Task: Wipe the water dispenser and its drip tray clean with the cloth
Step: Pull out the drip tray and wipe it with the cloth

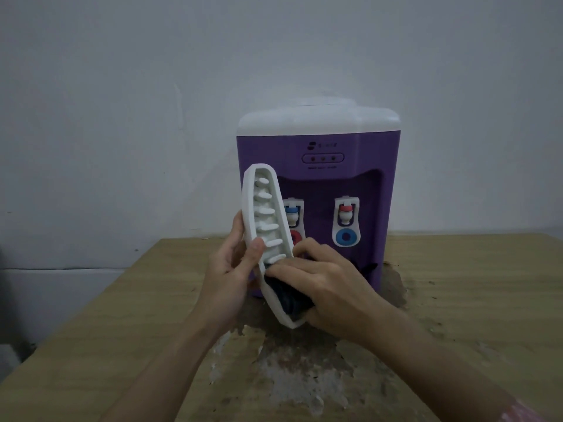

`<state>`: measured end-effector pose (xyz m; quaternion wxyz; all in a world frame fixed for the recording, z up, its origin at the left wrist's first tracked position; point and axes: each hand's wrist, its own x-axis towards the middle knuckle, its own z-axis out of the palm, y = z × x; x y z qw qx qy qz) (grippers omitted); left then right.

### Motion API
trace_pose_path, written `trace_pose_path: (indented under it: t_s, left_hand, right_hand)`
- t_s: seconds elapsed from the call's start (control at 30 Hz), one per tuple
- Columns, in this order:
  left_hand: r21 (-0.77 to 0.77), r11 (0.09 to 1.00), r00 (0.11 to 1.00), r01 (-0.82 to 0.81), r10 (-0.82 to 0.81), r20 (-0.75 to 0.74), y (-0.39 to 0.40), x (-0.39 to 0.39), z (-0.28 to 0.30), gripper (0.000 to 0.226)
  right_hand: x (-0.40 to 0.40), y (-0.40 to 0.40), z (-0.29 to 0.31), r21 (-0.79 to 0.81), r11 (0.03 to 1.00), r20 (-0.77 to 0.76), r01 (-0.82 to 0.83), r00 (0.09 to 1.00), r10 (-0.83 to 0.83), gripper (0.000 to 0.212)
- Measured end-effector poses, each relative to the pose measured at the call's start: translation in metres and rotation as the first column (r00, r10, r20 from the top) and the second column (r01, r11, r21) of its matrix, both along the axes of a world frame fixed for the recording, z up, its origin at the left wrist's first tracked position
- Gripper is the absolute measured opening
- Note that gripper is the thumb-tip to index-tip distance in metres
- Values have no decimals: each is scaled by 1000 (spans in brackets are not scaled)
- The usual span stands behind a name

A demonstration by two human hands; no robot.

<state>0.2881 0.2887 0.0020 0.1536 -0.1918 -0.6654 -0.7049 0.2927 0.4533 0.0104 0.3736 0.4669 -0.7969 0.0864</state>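
Tray wipe underway | my left hand (pixel 227 271) grips drip tray (pixel 264 229) centre frame | right hand (pixel 327 289) presses cloth (pixel 289 295) inside | dispenser (pixel 320 178) seemingly unwiped

A worn wooden table (pixel 457 315) with flaking pale patches on its top stands against a plain grey-white wall (pixel 152 86), dimly lit, with a pale ledge left of the table

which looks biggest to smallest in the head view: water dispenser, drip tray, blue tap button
1. water dispenser
2. drip tray, though it is held nearer the camera, which inflates its apparent size
3. blue tap button, plainly smallest
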Motion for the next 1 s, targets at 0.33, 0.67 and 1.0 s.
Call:
trace_pose_path:
  t_s: [0.33, 0.67, 1.0]
  left_hand:
    - [-84, 996, 1000, -7, 7, -7, 4, 2, -4, 57]
    - [-7, 1000, 999, 25, -24, 34, -8, -2, 9, 59]
    - [-113, 993, 999, 41, -38, 28, 0, -2, 5, 53]
  right_hand:
    - [3, 8, -7, -141, 986, -55, 92, 993, -100, 30]
    - [-3, 22, -8, -452, 886, -162, -106, 986, 35, 30]
    - [1, -3, -17, -192, 977, -125, -89, 990, 65, 23]
